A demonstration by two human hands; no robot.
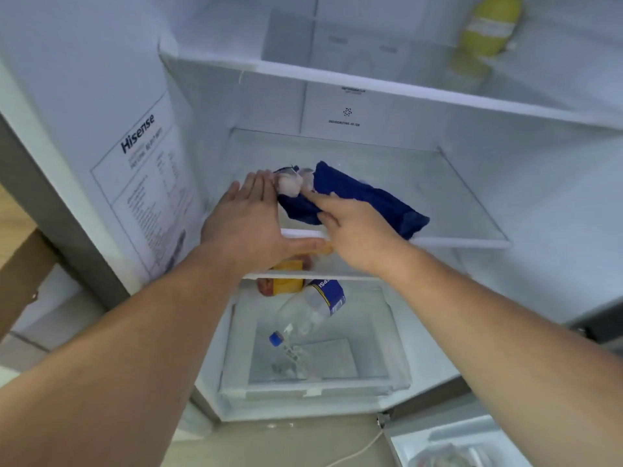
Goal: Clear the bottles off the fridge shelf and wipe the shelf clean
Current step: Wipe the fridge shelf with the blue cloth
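A dark blue cloth (367, 197) with a whitish bunched patch at its left end lies on the glass fridge shelf (458, 203). My right hand (357, 230) rests on the cloth's near edge, with the index finger stretched onto the pale patch and the other fingers curled. My left hand (246, 217) lies flat and open on the left part of the shelf, its fingertips touching the cloth's left end. No bottle stands on this shelf. A clear bottle with a blue cap and blue label (310, 311) lies tilted in the drawer below.
A yellow bottle (488, 25) stands on the upper shelf (371, 84) at the back right. An orange-yellow bottle (286, 284) lies under the lower shelf edge. The clear crisper drawer (381, 335) is open below. The fridge's left wall carries a label (151, 197). A white cable (357, 453) runs across the floor.
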